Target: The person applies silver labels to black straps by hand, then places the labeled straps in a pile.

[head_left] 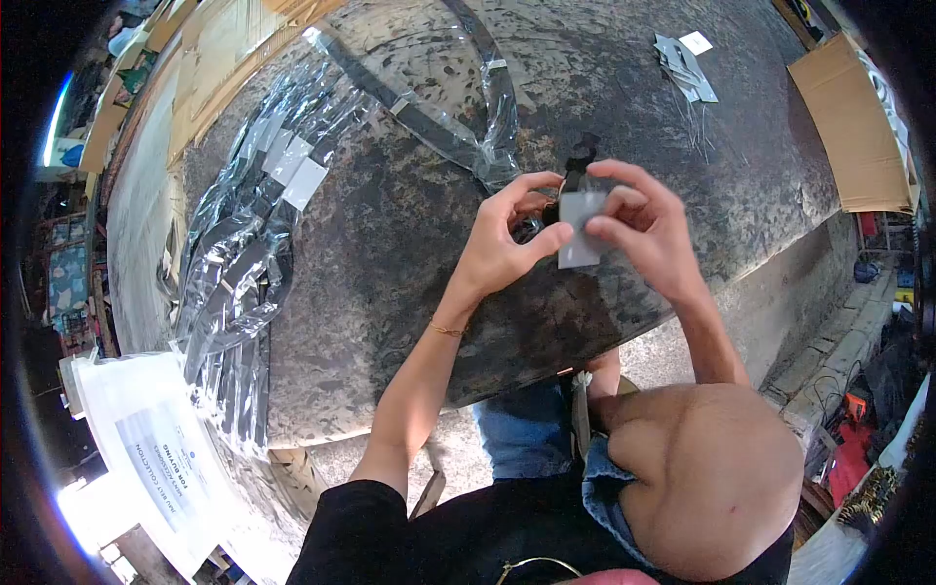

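A small grey-white tag [580,226] hangs between my two hands above the dark mottled table [380,322]. My left hand [512,234] pinches at the tag's left edge, beside a dark item [579,161], perhaps a belt end. On the right, the thumb and fingers of my right hand [639,224] close at the tag's other side and upper corner; the fingertips are slightly blurred. Behind my hands lies a black strap in clear plastic [429,125], which runs up toward the table's far side.
Many plastic-wrapped belts [234,283] with white tags lie piled at the left. Loose tags [685,68] with strings lie at the back right. A cardboard box [848,127] stands at the right edge. A printed white bag [156,458] is at lower left.
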Demonstrator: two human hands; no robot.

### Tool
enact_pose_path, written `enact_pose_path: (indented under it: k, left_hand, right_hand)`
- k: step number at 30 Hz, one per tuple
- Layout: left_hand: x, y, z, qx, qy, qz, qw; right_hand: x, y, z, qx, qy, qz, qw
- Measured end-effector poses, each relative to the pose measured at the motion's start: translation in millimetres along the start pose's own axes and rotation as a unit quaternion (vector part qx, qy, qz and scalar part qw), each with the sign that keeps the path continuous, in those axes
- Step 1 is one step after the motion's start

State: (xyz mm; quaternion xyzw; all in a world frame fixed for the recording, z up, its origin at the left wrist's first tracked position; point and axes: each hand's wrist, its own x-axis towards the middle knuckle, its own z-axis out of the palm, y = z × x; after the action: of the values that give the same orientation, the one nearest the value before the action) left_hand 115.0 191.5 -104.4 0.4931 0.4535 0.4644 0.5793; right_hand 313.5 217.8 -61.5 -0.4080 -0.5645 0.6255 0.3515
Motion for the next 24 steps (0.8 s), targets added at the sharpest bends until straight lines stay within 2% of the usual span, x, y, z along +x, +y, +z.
enact_pose_path:
  k: [2,3,5,9,11,14,16,21,24]
  left_hand:
    - [4.4,-0.7,-7.2,0.088,-0.048,0.144,0.984]
    - [3.5,1.5,-8.8,0.088,-0.047,0.144,0.984]
    - [2.1,6.8,-9.8,0.198,-0.048,0.123,0.971]
    - [4.9,-1.4,-6.3,0.216,-0.059,0.066,0.972]
    - [4.3,-0.1,-2.8,0.143,-0.014,0.021,0.989]
    - [4.5,2.2,-1.4,0.163,0.004,0.029,0.986]
    - [3.6,3.6,2.5,0.181,0.012,0.040,0.983]
    - [1.7,5.6,3.5,0.208,0.029,0.060,0.976]
    - [2.9,4.4,0.5,0.141,0.050,0.022,0.988]
  right_hand:
    - [5.9,5.6,-9.5,0.005,0.036,-0.011,0.999]
    - [7.9,6.6,-11.8,0.011,0.073,-0.023,0.997]
    - [10.1,4.9,-9.5,0.037,0.096,-0.035,0.994]
    - [15.1,9.3,-3.8,0.112,0.145,-0.041,0.982]
    - [16.7,10.9,-2.7,0.139,0.171,-0.050,0.974]
    - [19.9,15.6,-5.2,0.155,0.198,-0.043,0.967]
    - [22.6,20.1,-8.1,0.204,0.211,0.003,0.956]
    - [22.1,20.3,0.3,0.156,0.232,-0.031,0.959]
    - [23.4,20.7,-0.2,0.137,0.245,-0.063,0.958]
